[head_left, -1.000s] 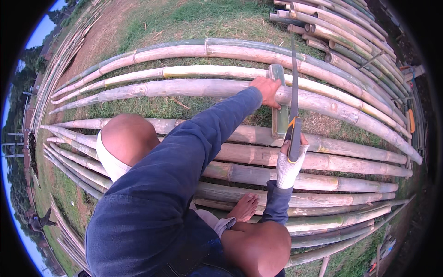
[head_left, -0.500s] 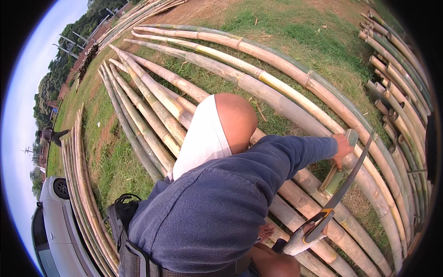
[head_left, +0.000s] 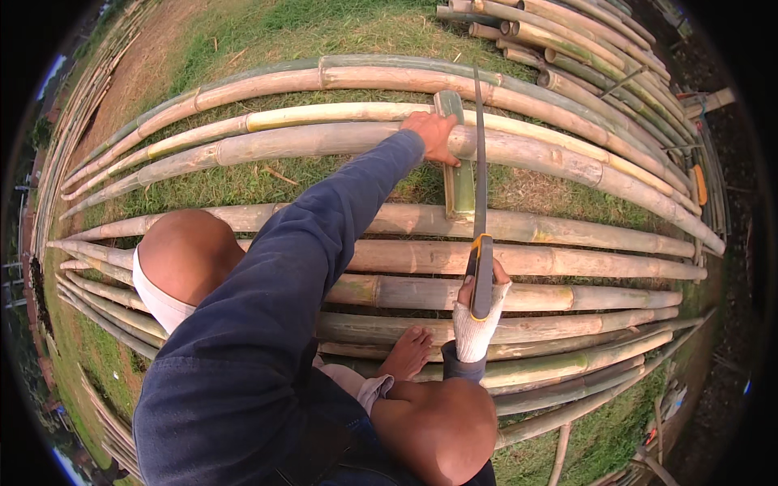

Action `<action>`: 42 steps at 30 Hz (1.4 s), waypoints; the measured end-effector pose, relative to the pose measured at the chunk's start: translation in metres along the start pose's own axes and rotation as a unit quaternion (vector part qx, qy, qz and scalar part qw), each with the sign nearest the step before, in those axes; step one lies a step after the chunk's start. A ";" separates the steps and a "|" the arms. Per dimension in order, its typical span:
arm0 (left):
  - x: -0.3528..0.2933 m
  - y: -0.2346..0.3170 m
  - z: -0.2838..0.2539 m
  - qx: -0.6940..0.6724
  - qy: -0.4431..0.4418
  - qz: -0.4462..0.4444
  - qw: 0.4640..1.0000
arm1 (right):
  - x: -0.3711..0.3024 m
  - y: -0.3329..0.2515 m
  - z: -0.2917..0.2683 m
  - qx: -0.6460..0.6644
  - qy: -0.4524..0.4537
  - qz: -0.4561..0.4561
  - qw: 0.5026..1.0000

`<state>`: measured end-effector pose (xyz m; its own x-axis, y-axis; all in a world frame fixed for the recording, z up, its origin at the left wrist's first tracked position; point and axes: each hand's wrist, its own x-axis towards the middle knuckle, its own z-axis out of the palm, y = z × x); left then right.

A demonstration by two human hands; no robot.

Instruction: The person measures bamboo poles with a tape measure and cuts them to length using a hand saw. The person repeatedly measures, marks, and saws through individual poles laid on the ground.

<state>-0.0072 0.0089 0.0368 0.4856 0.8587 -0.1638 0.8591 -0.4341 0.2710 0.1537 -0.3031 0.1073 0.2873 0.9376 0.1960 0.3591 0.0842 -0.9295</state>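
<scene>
My left hand [head_left: 431, 136] is closed over a thick bamboo pole [head_left: 324, 139], its thumb bent down the near side. Crosswise beneath that pole lies a short green split bamboo piece [head_left: 459, 194], one end showing beyond the pole. In my right hand [head_left: 478, 322], which wears a white fingerless glove, is a handsaw [head_left: 480, 186] with a black and yellow handle. Its long grey blade points away from me, over the pole just right of my left hand. Whether the teeth touch the bamboo I cannot tell.
Several more bamboo poles [head_left: 519, 259] lie side by side across the grass around me. My bare foot [head_left: 408, 354] is on them. Cut bamboo is stacked in a pile [head_left: 583, 40] at the far right. An orange-handled tool [head_left: 698, 185] lies near the right-hand pole ends.
The view has swung round, so the poles now run across the picture. The saw blade now stands more upright in view, nearer my left hand, which keeps its hold by the short bamboo piece.
</scene>
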 end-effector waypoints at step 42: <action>0.012 -0.010 -0.004 0.004 -0.017 0.041 0.999 | -0.094 0.043 -0.029 0.062 0.000 0.004 0.998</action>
<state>-0.0104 0.0249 0.0364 0.5593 0.8105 -0.1742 0.8177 -0.5048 0.2767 0.1680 -0.3978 0.0577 0.2896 0.9384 0.1884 0.2444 0.1178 -0.9625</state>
